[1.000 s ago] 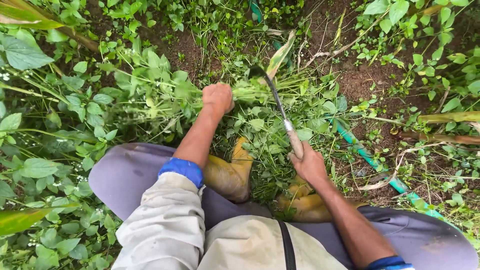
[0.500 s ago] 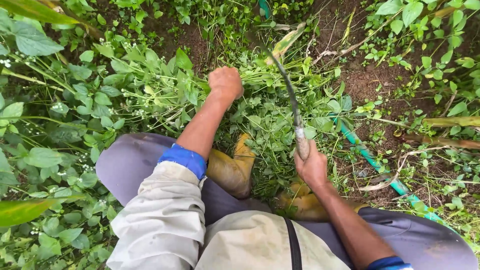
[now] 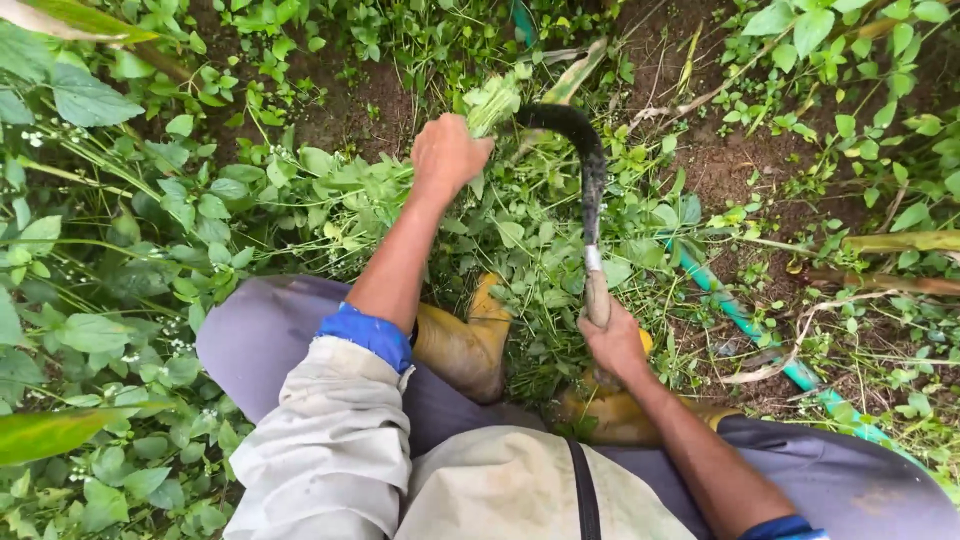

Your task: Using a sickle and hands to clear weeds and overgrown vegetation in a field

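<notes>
The left hand (image 3: 447,152) is clenched tight around a bunch of green stems (image 3: 492,103), their cut ends poking out just past the fist, up above the yellow rubber boots (image 3: 468,345). The right hand (image 3: 613,340) grips the wooden handle of a sickle (image 3: 590,190) right over the boots, and its dark curved blade arcs up and hooks over toward the stems, tip just beside them. A teal hose (image 3: 745,325) runs through the weeds off to the right of the boots, well clear of both hands.
</notes>
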